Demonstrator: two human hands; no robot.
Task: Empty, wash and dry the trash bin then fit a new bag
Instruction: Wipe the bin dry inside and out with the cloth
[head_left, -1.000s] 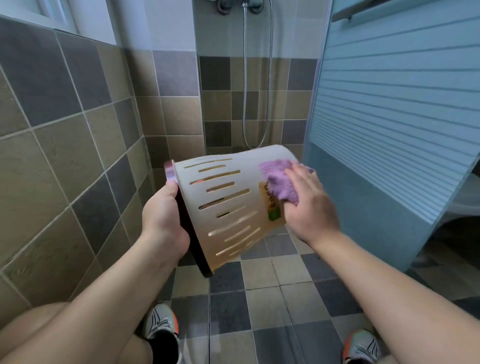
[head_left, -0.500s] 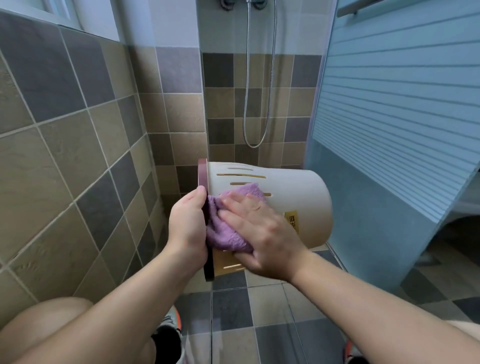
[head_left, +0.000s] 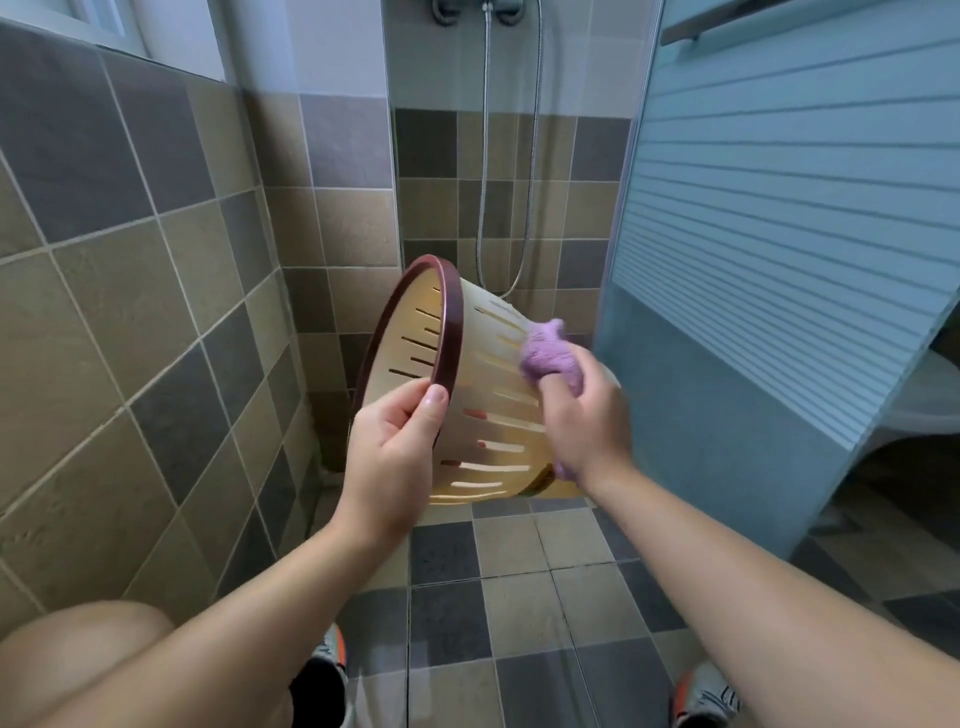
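Middle of the frame, held up off the floor: the cream trash bin (head_left: 488, 415) with its dark maroon rim (head_left: 447, 332). It lies on its side, tilted, the long axis running from left to lower right of centre. The open mouth faces left and a little towards the camera, showing the slotted inner wall; the base end is hidden behind the right hand.

The left hand (head_left: 395, 452) has its grip on the rim at the lower edge of the mouth, thumb over the outside of the maroon band, fingers curled inside. The right hand (head_left: 587, 421) clutches a purple cloth (head_left: 548, 353), fingers wrapped in it, and presses it against the upper side wall of the bin, just right of centre. A bit of cloth also peeps out below the wrist.

Room to move? Tight on two sides. The tiled wall (head_left: 130, 312) fills the left of the frame, and the mouth of the bin sits near the corner. A blue ribbed panel (head_left: 779, 234) closes off the right, its vertical edge just beside the right hand. Behind, a shower hose (head_left: 485, 156) hangs down the back wall at top centre. Below the bin, the tiled floor (head_left: 519, 571) opens out between both forearms, with shoes at the bottom edge.
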